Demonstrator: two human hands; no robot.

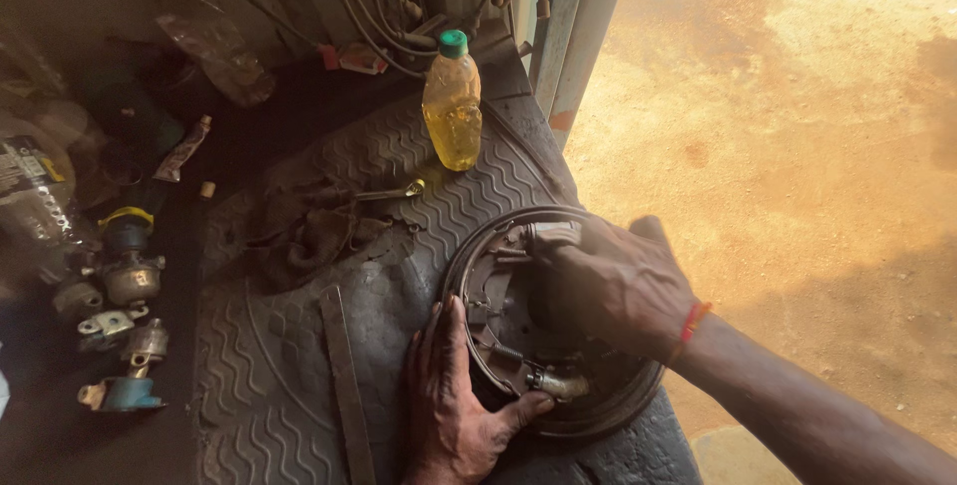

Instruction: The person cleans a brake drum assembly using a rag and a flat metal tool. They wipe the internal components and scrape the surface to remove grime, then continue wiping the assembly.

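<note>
Left hand fingers spread, pressing brake drum plate rim. Right hand fingers curled on brake shoe. Spring fitted; work looks unfinished. Oil bottle behind plate.

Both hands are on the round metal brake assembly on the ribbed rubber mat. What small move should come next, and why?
Probably keep the left hand braced on the rim of the round, rusty metal brake assembly while the right hand works the upper shoe. The left thumb sits beside the small brass-coloured cylinder and the coil spring, so the plate seems steadied there; the right hand covers its own work, so this is uncertain.
</note>
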